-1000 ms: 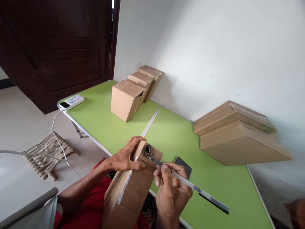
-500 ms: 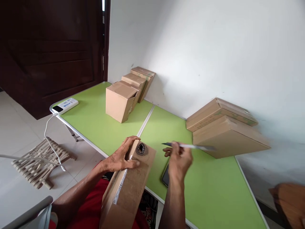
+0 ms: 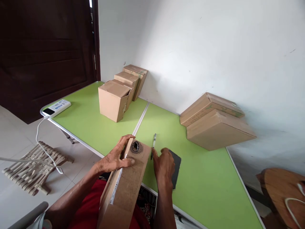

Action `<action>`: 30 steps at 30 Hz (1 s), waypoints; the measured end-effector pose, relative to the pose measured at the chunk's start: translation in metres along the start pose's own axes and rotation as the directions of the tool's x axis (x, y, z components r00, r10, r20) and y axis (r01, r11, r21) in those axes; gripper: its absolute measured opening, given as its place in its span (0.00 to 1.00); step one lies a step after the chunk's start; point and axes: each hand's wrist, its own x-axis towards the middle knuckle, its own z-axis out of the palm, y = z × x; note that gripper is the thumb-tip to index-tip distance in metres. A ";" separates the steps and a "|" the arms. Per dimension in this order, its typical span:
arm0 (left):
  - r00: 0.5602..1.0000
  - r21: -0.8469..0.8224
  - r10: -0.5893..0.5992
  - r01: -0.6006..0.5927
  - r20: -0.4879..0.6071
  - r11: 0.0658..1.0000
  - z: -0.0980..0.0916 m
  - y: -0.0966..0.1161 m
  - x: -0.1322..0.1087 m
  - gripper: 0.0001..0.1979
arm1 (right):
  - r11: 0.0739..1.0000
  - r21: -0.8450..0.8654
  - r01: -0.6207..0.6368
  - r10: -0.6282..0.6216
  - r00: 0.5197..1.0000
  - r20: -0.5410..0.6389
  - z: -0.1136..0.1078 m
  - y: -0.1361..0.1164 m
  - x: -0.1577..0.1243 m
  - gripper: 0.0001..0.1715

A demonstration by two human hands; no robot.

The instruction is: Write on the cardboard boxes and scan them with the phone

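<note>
A long cardboard box [image 3: 128, 190] leans from my lap against the table's front edge. In its upper face is a round hole [image 3: 135, 146] with a dark, ragged rim and drawn lines around it. My left hand [image 3: 119, 156] grips the box's upper left edge, thumb on the face and fingers over the far side. Just right of the box, my right hand [image 3: 163, 163] is curled low over the table, its thumb and fingers at the lower end of a pen [image 3: 154, 141]. Partly behind that hand lies a dark phone [image 3: 176, 168].
On the green table [image 3: 202, 184], several cardboard boxes [image 3: 113, 101] stand at the back left and two more boxes [image 3: 212, 130] lean at the right wall. A white power bank-like device [image 3: 57, 108] sits at the left corner. A woven stool [image 3: 35, 167] stands on the floor.
My right hand has moved left and down toward the table beside the box, and the pen has turned from roughly level to pointing away from me. More of the phone shows. My left hand keeps its grip.
</note>
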 end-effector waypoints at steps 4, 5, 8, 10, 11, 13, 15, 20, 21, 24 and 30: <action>1.000 0.000 0.010 -0.010 0.001 1.000 0.000 0.000 0.000 0.43 | 0.985 -0.049 -0.166 0.161 0.983 -0.093 -0.007 0.031 -0.030 0.45; 1.000 0.004 0.013 -0.013 0.003 1.000 0.001 0.000 0.000 0.43 | 0.978 -0.045 -0.205 0.202 0.977 -0.075 -0.008 0.038 -0.035 0.48; 1.000 0.024 0.022 -0.022 0.007 0.999 0.003 0.001 0.001 0.43 | 0.967 0.012 -0.254 0.254 0.967 0.012 -0.007 0.056 -0.036 0.52; 1.000 0.027 0.029 -0.029 0.011 0.999 0.004 0.002 0.001 0.43 | 0.959 0.075 -0.274 0.271 0.961 0.045 -0.008 0.064 -0.029 0.56; 0.999 0.028 0.031 -0.031 0.011 0.999 0.004 0.002 0.002 0.43 | 0.951 0.112 -0.289 0.284 0.957 0.060 -0.008 0.067 -0.024 0.57; 1.000 0.023 0.029 -0.030 0.008 0.999 0.004 0.001 0.001 0.43 | 0.930 0.201 -0.308 0.297 0.951 0.086 -0.007 0.073 -0.016 0.56; 1.000 0.014 0.023 -0.023 -0.002 1.000 0.003 0.000 0.001 0.43 | 0.898 0.319 -0.304 0.281 0.952 0.119 -0.005 0.079 -0.012 0.48; 1.000 -0.007 0.000 0.000 0.002 1.000 0.001 -0.001 0.000 0.44 | 0.673 0.696 -0.251 0.132 0.966 0.221 0.001 0.087 -0.035 0.43; 1.000 -0.006 -0.005 0.005 0.003 1.000 0.001 -0.001 0.000 0.43 | 0.547 0.797 -0.256 0.101 0.965 0.241 0.000 0.087 -0.044 0.42; 1.000 -0.013 -0.010 0.010 -0.001 1.000 0.001 0.000 0.001 0.43 | 0.058 0.953 -0.297 0.028 0.955 0.296 -0.013 0.081 -0.075 0.39; 1.000 -0.011 0.004 -0.003 0.014 1.000 0.006 0.005 0.004 0.43 | -0.163 0.922 -0.352 -0.104 0.935 0.339 -0.041 0.041 -0.124 0.32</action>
